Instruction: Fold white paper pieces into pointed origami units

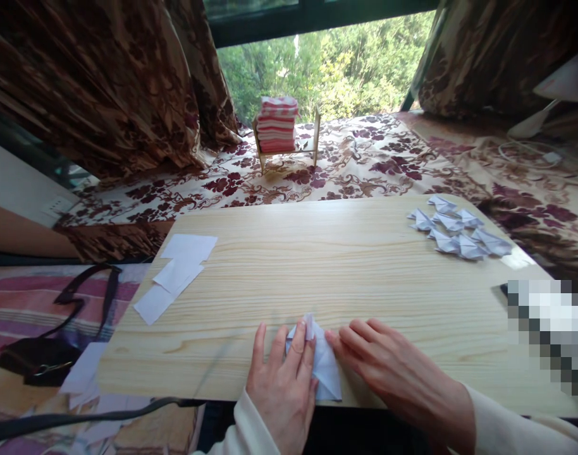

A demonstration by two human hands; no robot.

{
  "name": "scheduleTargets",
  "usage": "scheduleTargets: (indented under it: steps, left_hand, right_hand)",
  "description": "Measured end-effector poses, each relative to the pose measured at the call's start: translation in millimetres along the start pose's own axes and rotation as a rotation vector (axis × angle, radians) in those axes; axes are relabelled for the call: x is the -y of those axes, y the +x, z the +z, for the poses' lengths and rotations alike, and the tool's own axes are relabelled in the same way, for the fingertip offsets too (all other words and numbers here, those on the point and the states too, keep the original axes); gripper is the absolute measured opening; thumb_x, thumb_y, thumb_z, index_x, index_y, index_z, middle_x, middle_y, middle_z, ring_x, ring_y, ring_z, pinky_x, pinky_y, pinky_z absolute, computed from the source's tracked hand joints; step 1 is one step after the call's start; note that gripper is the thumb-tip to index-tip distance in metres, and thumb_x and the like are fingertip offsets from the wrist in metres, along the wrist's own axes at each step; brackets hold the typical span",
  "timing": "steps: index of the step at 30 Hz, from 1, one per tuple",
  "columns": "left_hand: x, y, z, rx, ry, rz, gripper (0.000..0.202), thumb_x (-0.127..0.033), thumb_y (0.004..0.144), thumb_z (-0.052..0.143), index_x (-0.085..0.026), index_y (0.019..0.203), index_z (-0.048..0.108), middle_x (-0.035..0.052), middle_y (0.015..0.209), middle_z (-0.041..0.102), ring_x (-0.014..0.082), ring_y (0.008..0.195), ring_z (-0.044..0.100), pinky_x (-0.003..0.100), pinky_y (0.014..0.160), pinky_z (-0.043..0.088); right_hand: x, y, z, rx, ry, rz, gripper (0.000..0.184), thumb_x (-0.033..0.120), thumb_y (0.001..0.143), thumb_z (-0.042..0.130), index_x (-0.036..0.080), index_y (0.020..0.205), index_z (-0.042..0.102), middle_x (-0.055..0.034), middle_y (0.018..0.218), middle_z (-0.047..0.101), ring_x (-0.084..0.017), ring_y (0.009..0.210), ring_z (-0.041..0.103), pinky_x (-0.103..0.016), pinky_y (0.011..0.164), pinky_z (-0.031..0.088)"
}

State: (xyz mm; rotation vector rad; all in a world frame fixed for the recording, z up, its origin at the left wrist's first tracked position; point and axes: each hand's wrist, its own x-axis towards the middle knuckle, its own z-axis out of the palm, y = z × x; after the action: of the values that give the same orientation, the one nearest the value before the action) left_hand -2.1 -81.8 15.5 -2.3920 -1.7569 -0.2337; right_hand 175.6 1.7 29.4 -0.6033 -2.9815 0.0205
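A partly folded white paper piece (323, 361) lies at the near edge of the light wooden table (327, 272). My left hand (280, 385) rests flat on its left side, fingers stretched out and pressing the paper down. My right hand (388, 370) lies just to the right, its fingertips touching the paper's right edge, fingers extended. Both wrists show cream sleeves.
Loose white paper sheets (178, 272) lie at the table's left edge. Several folded paper pieces (457, 232) are piled at the far right. A small wooden rack with red striped cloth (277, 126) stands by the window. A black bag (42, 354) lies at the left.
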Motion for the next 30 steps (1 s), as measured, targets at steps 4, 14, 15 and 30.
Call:
scheduleTargets:
  steps: [4,14,15,30]
  left_hand:
    - [0,-3,9.4,-0.04,-0.026,-0.005,0.04,-0.036,0.087,0.039,-0.018,0.12,0.054,0.0056,0.131,0.051,0.0271,0.111,0.044,0.053,0.102,0.017]
    - [26,-7,-4.4,-0.223,-0.339,-0.059,0.031,-0.017,0.085,0.038,-0.018,0.104,0.062,0.0066,0.112,0.063,0.0222,0.109,0.049,0.05,0.103,0.024]
    - [30,-3,-4.5,-0.218,-0.337,-0.087,0.031,-0.017,0.085,0.039,-0.018,0.106,0.062,0.0069,0.11,0.063,0.0222,0.108,0.049,0.05,0.103,0.024]
    - [37,17,15.2,-0.119,-0.224,0.079,0.031,-0.027,0.087,0.043,-0.019,0.114,0.058,0.0077,0.105,0.061,0.0221,0.106,0.049,0.053,0.106,0.016]
  right_hand:
    - [4,3,-3,0.014,0.111,0.089,0.029,0.013,0.078,0.056,0.014,0.107,0.053,-0.0052,0.086,0.056,-0.019,0.074,0.046,-0.032,0.065,0.037]
    - [3,11,8,-0.032,0.13,0.085,0.034,0.013,0.082,0.054,0.014,0.115,0.05,-0.0054,0.086,0.055,-0.019,0.075,0.046,-0.032,0.065,0.04]
    - [3,11,8,-0.032,0.118,0.083,0.034,0.013,0.081,0.055,0.014,0.115,0.05,-0.0053,0.085,0.055,-0.019,0.074,0.046,-0.032,0.065,0.039]
    - [5,17,4,0.002,0.041,0.059,0.015,0.013,0.079,0.055,0.015,0.093,0.056,-0.0045,0.081,0.054,-0.019,0.071,0.045,-0.033,0.06,0.034]
